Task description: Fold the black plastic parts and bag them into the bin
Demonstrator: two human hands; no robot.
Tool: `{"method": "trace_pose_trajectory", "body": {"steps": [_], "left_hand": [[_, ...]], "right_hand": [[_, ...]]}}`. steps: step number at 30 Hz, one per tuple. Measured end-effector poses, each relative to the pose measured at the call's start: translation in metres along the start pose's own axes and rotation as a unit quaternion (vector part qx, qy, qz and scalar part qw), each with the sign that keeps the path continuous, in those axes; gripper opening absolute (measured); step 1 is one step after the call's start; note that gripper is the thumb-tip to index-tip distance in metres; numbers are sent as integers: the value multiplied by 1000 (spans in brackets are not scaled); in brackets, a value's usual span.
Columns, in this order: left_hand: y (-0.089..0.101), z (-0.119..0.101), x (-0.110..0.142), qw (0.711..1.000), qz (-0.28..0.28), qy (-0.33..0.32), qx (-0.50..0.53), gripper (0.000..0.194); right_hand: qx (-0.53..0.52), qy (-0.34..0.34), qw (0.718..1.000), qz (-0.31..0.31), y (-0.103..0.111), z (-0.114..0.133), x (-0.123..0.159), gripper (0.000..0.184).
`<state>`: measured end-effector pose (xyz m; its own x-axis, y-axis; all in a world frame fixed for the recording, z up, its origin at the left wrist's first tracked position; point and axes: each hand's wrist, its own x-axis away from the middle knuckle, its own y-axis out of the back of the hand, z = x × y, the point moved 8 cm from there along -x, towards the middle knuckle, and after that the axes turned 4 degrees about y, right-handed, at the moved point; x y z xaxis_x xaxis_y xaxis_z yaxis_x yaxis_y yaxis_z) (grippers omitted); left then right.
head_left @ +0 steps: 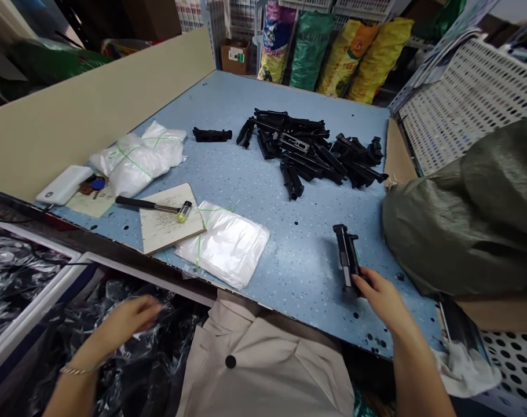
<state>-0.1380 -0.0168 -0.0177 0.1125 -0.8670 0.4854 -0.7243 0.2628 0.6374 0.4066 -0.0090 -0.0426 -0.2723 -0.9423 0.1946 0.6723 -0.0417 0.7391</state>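
Note:
My right hand (383,295) grips the near end of a black plastic part (347,255), long and narrow with small side tabs, at the right front of the blue table (298,260). My left hand (131,318) is off the table's front edge, above a bin of black items in clear plastic bags (146,370). It is blurred, and its fingers do not show clearly. Farther back lies a heap of similar black parts (298,145), with a single one (212,135) apart to its left.
A stack of clear plastic bags (224,243) lies at the front edge, beside a mallet (148,204) on a board (172,231). Behind are tied plastic bundles (137,159) and a white device (66,185). A dark green sack (463,214) bounds the right side.

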Motion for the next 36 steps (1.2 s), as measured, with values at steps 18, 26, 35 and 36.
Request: {"method": "trace_pose_trajectory", "body": {"steps": [18, 26, 35, 36], "left_hand": [[-71, -126, -100, 959, 55, -96, 261, 31], [-74, -124, -96, 949, 63, -80, 300, 28], [-73, -123, -99, 959, 38, -112, 258, 19], [-73, -121, -100, 956, 42, -106, 272, 20]], "right_hand": [[-458, -33, 867, 193, -111, 118, 8, 35], [-587, -61, 749, 300, -145, 189, 10, 29], [-632, -91, 697, 325, -179, 213, -3, 20], [-631, -96, 702, 315, -181, 211, -7, 20]]}}
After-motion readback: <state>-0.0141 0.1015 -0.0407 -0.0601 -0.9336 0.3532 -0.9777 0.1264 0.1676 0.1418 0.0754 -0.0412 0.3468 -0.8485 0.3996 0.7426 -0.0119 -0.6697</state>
